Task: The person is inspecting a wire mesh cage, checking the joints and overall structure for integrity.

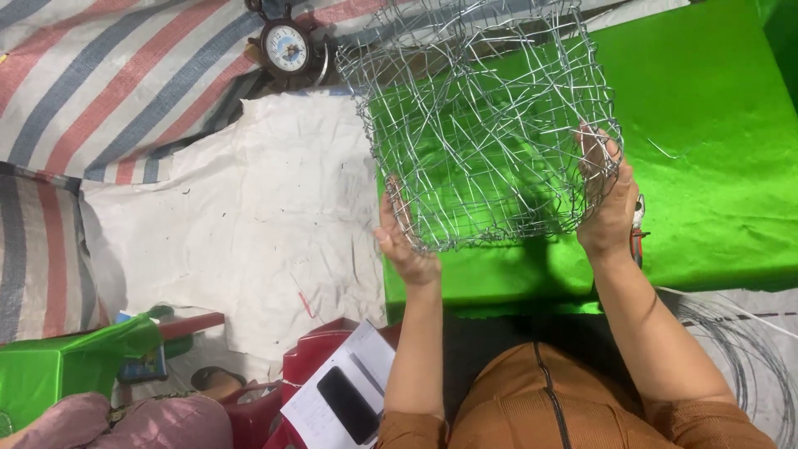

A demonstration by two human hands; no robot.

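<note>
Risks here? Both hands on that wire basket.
1. The wire basket is a loose tangle of strands; an end might prick the left hand or right hand, both bare.
2. It is held up only at its lower corners, so it may tilt or slip onto the green cloth.
3. Pliers lie close behind the right wrist and might get knocked.

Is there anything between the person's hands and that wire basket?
No. Both hands already hold the wire basket. The left hand grips its lower left corner and the right hand grips its right side, fingers against the wire. It is lifted above the green cloth.
</note>
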